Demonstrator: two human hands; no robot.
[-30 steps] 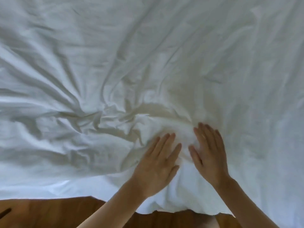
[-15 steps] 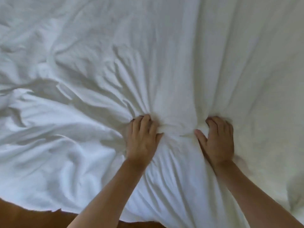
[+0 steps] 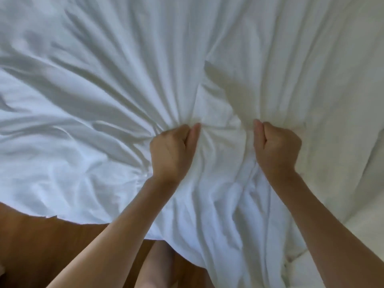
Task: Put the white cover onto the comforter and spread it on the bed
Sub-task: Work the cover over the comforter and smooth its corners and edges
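**Both fists bunch the cover near the bed's edge**

The left hand (image 3: 171, 151) and the right hand (image 3: 276, 148) are each closed into a fist around a gather of the white cover (image 3: 124, 90), thumbs laid along the fingers. They sit side by side, apart, with a short taut span of cloth between them. Creases fan outward from each fist across the cover, a sign that the cloth is under pull toward the person; gripping handfuls like this likely serves to drag or shake the fabric so it settles evenly.

The cover lies over the bed and fills most of the view. Its near hem hangs past the fists, over the wooden floor (image 3: 52, 242). Right of the right hand the cloth looks thicker and creamier, perhaps the comforter inside, though that cannot be told for sure. Judging by the wrinkles, spreading is not yet finished.
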